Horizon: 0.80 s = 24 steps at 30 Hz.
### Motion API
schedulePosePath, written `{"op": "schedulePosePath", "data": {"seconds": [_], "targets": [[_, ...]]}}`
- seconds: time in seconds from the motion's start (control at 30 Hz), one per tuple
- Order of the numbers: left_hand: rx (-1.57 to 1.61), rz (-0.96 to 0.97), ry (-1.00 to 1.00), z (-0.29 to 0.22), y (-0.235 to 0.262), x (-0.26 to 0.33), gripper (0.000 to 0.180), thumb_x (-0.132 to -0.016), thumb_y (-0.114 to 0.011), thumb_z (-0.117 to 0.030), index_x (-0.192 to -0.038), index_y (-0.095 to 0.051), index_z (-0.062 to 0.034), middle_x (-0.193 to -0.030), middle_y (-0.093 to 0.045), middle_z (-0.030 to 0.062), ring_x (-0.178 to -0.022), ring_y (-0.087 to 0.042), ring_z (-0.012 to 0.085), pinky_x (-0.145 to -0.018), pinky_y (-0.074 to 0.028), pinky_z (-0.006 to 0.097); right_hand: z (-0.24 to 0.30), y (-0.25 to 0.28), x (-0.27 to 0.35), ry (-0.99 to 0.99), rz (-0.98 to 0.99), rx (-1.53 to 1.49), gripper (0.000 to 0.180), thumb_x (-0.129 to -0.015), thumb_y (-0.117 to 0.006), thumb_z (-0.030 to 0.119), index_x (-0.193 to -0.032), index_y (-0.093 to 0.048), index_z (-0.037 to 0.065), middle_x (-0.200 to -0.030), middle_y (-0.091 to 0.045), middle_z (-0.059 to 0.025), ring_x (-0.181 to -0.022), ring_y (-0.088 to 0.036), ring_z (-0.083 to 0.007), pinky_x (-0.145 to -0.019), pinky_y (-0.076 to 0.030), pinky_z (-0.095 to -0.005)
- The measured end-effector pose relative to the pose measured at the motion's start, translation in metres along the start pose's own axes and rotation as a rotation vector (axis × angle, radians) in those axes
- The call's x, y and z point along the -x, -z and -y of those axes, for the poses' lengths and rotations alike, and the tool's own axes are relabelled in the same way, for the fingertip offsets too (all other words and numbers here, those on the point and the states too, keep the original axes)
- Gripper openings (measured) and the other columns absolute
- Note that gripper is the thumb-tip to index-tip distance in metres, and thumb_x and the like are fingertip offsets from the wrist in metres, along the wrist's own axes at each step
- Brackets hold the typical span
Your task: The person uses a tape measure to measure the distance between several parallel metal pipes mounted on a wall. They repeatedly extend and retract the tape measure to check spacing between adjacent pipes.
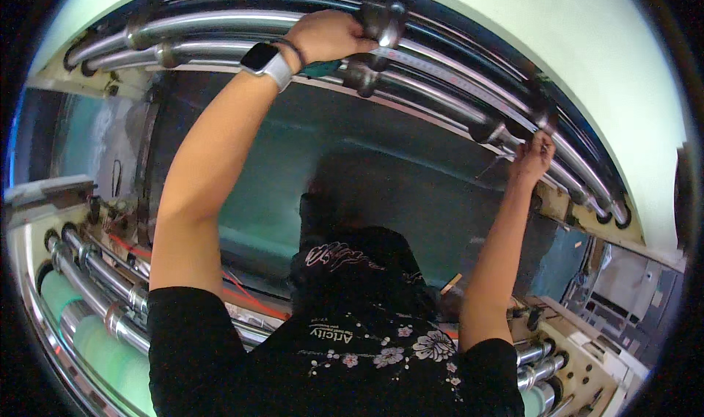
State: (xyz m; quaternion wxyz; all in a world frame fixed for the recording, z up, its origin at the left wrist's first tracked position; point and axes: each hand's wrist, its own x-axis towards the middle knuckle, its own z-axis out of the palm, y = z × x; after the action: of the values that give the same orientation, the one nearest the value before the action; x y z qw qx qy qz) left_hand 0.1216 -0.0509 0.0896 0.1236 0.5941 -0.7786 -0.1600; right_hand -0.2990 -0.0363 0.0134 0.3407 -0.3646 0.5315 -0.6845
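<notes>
A thin pale measuring tape [440,74] with fine markings stretches along the shiny steel shafts [447,83]. My left hand [330,36] is closed at its left end, fingertips beside a dark collar [385,25] on the upper shaft. A small teal-green piece [321,69] shows under the left wrist; I cannot tell whether it belongs to the tape. At the tape's right end, my right hand [535,157] pinches it next to another collar [544,116]. A lower collar [488,130] sits to the left of that hand.
Pale machine housing [587,28] arches over the shafts. Below lies a dark green surface [264,160]. Behind me at lower left are more steel rollers [95,285], a light green roll [106,351] and a red-orange hose [257,300]. A grey cabinet [623,285] stands at right.
</notes>
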Motion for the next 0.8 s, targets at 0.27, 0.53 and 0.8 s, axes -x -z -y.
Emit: {"op": "schedulePosePath", "data": {"seconds": [0.27,0.53,0.8], "targets": [[-0.009,-0.004,0.063,0.001,-0.003,0.000,0.046,-0.077,-0.050,-0.053,-0.076,-0.065,-0.0098,-0.070,-0.059,0.0137,-0.070,-0.057,0.0298,-0.066,-0.044,0.039,0.003,-0.009,0.003,0.008,-0.028,-0.027,0.014,-0.082,-0.060,0.019,-0.085,-0.047,0.014,-0.066,-0.045,0.0035,-0.056,-0.041,-0.0071,-0.045,-0.033,-0.0218],[-0.012,0.019,0.049,-0.002,-0.001,-0.001,0.048,-0.076,-0.050,-0.055,-0.074,-0.065,-0.0090,-0.067,-0.059,0.0135,-0.067,-0.058,0.0298,-0.063,-0.044,0.039,0.004,-0.009,0.004,-0.020,-0.044,-0.042,0.013,-0.083,-0.058,0.019,-0.086,-0.047,0.014,-0.067,-0.046,0.0031,-0.055,-0.040,-0.0073,-0.045,-0.033,-0.0224],[-0.014,-0.020,0.024,0.003,-0.005,-0.002,0.048,-0.077,-0.049,-0.053,-0.072,-0.064,-0.0076,-0.062,-0.057,0.0142,-0.064,-0.057,0.0305,-0.062,-0.044,0.040,0.010,-0.014,0.008,-0.042,-0.062,-0.053,0.014,-0.083,-0.059,0.019,-0.086,-0.047,0.014,-0.067,-0.047,0.0030,-0.055,-0.041,-0.0079,-0.044,-0.033,-0.0233]]}}
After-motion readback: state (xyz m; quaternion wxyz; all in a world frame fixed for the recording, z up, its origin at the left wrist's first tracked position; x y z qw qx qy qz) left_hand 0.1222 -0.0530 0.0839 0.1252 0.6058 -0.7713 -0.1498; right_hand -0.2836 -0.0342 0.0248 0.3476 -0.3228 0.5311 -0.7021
